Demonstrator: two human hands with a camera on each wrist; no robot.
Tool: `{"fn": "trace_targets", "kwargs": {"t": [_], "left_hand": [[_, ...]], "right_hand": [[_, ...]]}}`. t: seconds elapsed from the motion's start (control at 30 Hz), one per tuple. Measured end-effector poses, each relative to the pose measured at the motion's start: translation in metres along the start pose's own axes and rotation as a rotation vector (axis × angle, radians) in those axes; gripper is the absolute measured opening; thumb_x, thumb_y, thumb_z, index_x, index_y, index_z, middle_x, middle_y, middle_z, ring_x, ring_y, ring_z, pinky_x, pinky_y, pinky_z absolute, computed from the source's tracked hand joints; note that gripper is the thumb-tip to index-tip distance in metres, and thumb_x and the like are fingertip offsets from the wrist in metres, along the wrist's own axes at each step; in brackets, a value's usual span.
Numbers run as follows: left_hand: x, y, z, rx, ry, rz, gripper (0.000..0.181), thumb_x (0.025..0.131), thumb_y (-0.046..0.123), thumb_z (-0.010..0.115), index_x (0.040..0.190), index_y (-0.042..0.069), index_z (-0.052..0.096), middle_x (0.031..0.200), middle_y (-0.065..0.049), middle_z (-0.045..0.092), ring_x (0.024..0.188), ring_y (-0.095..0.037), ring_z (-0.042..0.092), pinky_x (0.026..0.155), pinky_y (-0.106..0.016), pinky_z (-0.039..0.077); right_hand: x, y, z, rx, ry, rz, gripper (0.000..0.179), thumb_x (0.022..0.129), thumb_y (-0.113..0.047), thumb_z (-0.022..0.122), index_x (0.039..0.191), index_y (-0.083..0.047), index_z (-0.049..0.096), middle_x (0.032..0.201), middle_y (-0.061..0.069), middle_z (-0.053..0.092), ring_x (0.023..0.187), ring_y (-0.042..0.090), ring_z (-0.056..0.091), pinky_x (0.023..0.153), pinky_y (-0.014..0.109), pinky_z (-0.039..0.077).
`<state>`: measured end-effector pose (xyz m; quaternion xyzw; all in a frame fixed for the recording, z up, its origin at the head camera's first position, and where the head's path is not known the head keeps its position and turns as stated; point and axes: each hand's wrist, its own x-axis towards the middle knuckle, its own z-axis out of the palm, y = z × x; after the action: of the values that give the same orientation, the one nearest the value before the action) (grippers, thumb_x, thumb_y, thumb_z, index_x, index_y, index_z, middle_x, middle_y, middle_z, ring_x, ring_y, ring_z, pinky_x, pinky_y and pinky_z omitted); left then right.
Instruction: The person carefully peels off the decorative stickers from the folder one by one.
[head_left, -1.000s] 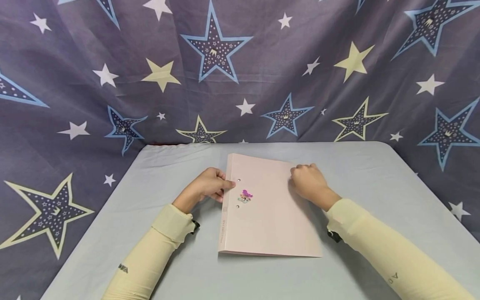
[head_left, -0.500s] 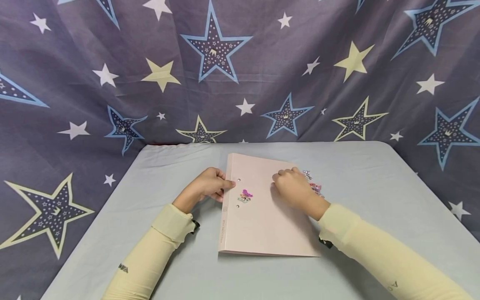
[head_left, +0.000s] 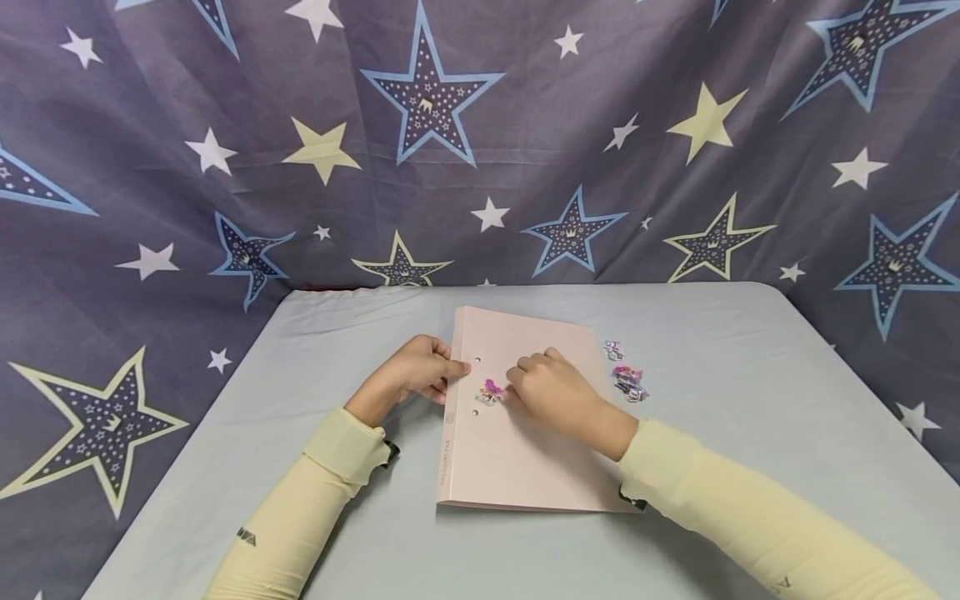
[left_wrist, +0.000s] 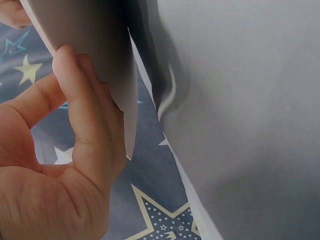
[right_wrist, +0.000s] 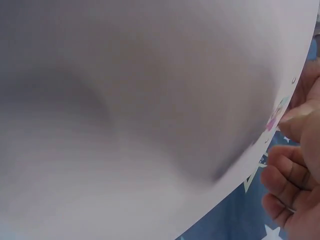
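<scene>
A pale pink file folder [head_left: 555,467] lies closed on the table, with small lettering down its left edge. My left hand [head_left: 423,367] grips that edge, thumb on top. The left wrist view shows the fingers of the left hand [left_wrist: 90,125] behind the folder [left_wrist: 100,45]. On the cover, between two small holes, sits a small shiny cluster of pink, teal and gold bits [head_left: 489,392]. My right hand [head_left: 562,392] is over the cover, fingers curled, thumb tip right at the cluster's edge. Whether the right fingertips pinch any bits I cannot tell.
Two small heaps of shiny bits lie on the table right of the folder, a silvery heap [head_left: 613,350] and a pink-and-silver heap [head_left: 630,383]. A pale cloth covers the table [head_left: 360,533]. A star-patterned curtain [head_left: 480,125] hangs behind it.
My right hand has moved left across the cover, from the folder's right edge to the cluster, uncovering the two heaps at the right. The left hand and folder stay almost still.
</scene>
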<state>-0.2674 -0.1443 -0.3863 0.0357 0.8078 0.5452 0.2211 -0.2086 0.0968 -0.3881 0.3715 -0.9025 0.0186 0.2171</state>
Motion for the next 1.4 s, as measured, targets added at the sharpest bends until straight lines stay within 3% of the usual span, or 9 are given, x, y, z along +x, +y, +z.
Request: {"fn": "trace_targets", "kwargs": {"t": [0.27,0.53,0.97,1.4], "left_hand": [[0.000,-0.001,0.001,0.006,0.003,0.000,0.026,0.095,0.013,0.073,0.101,-0.004,0.056,0.077,-0.012,0.063,0.050,-0.013,0.060,0.048,-0.027,0.059],[0.000,0.000,0.000,0.008,0.000,-0.008,0.026,0.096,0.013,0.073,0.102,-0.004,0.054,0.078,-0.012,0.063,0.050,-0.013,0.060,0.048,-0.026,0.059],[0.000,0.000,0.001,0.005,-0.003,-0.004,0.025,0.095,0.012,0.073,0.099,-0.003,0.054,0.074,-0.010,0.062,0.049,-0.013,0.059,0.047,-0.026,0.058],[0.001,-0.001,0.000,0.016,0.003,-0.004,0.026,0.096,0.012,0.073,0.101,-0.003,0.053,0.075,-0.010,0.062,0.050,-0.013,0.060,0.048,-0.026,0.058]], "right_hand": [[0.003,-0.008,0.006,0.003,-0.025,-0.080,0.031,0.092,-0.041,0.077,0.086,-0.011,0.070,0.078,-0.002,0.062,0.072,0.018,0.061,0.072,0.034,0.048],[0.006,-0.013,0.006,-0.078,-0.005,-0.134,0.025,0.094,-0.036,0.075,0.093,-0.011,0.073,0.083,0.000,0.066,0.077,0.019,0.063,0.073,0.033,0.047],[0.009,-0.019,0.004,-0.187,0.042,-0.181,0.018,0.096,-0.027,0.073,0.089,-0.011,0.072,0.078,-0.001,0.065,0.071,0.018,0.058,0.067,0.031,0.043],[0.009,-0.023,0.008,-0.297,0.031,-0.249,0.008,0.094,-0.017,0.072,0.097,-0.010,0.075,0.086,-0.001,0.070,0.073,0.018,0.058,0.069,0.030,0.040]]}}
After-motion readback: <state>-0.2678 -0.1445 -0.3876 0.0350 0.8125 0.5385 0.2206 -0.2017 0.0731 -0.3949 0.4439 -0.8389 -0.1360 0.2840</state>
